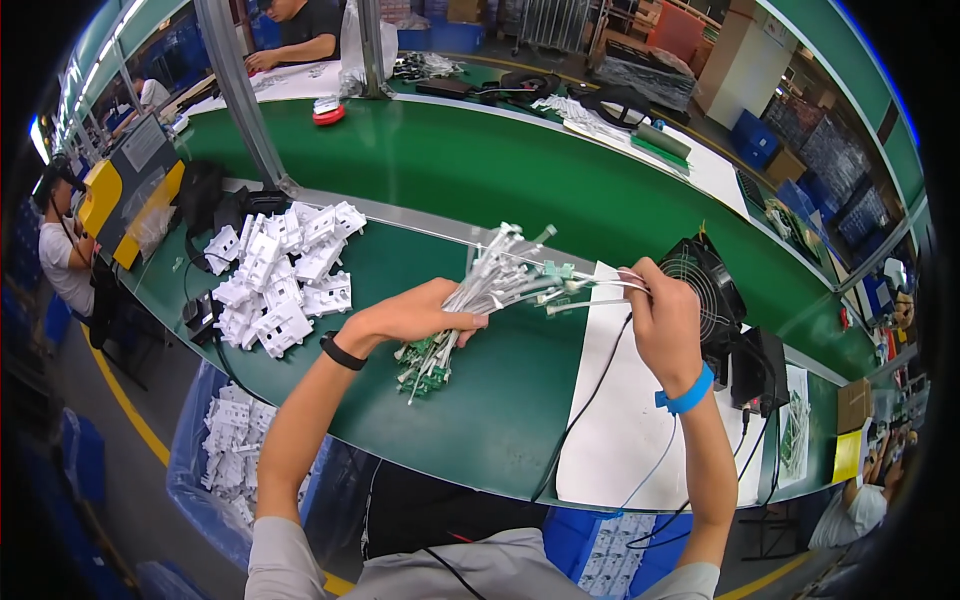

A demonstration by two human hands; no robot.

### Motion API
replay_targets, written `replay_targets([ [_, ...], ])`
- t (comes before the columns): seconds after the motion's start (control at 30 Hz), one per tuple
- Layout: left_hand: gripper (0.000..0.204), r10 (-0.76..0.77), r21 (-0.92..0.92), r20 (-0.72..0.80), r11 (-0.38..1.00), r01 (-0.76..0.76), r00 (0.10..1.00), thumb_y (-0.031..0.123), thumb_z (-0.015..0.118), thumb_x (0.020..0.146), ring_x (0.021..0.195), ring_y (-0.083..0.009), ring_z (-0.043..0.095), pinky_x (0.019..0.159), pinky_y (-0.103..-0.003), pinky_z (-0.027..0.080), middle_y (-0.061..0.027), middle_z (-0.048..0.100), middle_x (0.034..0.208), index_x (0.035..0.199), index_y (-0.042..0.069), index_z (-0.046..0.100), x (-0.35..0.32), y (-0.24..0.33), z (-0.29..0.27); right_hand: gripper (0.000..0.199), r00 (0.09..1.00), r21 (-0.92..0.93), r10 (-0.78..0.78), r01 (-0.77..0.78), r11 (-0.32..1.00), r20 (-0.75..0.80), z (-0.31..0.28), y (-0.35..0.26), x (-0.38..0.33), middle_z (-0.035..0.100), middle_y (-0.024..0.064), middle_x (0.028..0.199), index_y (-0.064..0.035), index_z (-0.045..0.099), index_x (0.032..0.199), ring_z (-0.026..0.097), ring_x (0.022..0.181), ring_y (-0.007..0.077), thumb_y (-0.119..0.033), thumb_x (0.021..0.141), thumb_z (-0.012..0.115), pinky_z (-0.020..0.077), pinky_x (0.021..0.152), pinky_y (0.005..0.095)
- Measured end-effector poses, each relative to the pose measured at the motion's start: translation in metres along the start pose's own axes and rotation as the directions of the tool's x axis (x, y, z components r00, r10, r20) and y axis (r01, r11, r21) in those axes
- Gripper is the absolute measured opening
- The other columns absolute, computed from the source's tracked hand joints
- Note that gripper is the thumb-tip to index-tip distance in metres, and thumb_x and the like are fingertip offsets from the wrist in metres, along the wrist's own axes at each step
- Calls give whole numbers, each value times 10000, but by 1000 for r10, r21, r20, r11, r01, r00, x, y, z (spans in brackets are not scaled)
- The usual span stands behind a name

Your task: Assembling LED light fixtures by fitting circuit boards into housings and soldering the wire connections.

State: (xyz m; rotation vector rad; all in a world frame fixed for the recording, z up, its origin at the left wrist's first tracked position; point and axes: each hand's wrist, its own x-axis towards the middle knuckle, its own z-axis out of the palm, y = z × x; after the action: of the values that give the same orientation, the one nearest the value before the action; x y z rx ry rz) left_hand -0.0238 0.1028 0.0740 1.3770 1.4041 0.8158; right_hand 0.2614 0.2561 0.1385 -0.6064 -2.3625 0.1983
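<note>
My left hand (425, 312) is closed around a bundle of white wires (488, 283) with white plugs and small green pieces at the ends. The bundle is held above the green worktable (480, 430), its lower green ends hanging under my palm. To the right, my right hand (660, 312) pinches white wire strands (612, 283) that stretch across from the bundle; the fingertips partly hide their ends. A white sheet (620, 420) lies beneath my right hand. Left of my left hand is a heap of white plastic housings (285, 270).
A black fan with a wire guard (700, 290) and a black box (757, 365) stand to the right, with cables trailing over the sheet. A blue lined bin (190, 460) of white housings is below left. A metal post (240, 100) and green partition (420, 150) rise behind. Other people sit nearby.
</note>
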Motion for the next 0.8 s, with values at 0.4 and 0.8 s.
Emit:
replay_targets([
  [0.4, 252, 157, -190, -358, 953, -236, 921, 272, 611, 1039, 780, -130, 632, 762, -307, 499, -5, 563, 769, 937, 47, 568, 3, -1, 2, 96, 959, 28, -102, 98, 995, 266, -11, -1, 13, 632, 187, 723, -14, 621, 860, 628, 682, 399, -100, 897, 642, 490, 622, 462],
  [0.8, 560, 265, -104, -381, 940, -326, 886, 307, 820, 852, 804, -87, 569, 701, -289, 492, -19, 692, 974, 1290, 9, 639, 33, 21, 55, 193, 833, 121, -434, 419, 900, 344, 42, -34, 16, 718, 147, 906, -28, 706, 934, 686, 890, 333, -189, 827, 706, 524, 834, 435],
])
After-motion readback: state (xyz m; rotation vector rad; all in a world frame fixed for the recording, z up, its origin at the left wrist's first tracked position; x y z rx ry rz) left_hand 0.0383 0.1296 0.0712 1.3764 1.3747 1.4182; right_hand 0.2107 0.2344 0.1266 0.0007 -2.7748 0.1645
